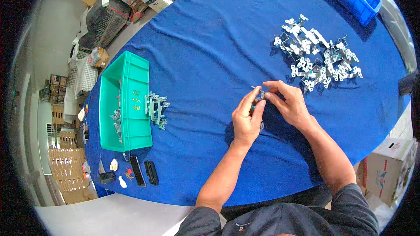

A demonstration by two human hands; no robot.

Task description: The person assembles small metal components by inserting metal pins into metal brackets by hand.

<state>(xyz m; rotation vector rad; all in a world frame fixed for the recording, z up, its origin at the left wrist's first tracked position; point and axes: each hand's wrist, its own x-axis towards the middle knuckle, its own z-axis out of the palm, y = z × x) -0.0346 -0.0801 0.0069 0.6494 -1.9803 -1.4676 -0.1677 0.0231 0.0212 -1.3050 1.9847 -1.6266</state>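
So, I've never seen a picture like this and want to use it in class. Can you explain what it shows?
There's no machine here, just a person using bare hands. The picture comes from a wide fisheye camera worn on the head, looking down, so straight edges bend. The left hand and right hand hold a small metal part, mostly hidden in their grip. On the blue cloth, a loose pile of metal brackets lies beyond the right hand; a green bin stands at left, with a smaller bracket cluster beside it.

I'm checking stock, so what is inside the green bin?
The green bin holds some silvery metal parts; its right-hand wall covers part of the inside, so anything behind it is hidden.
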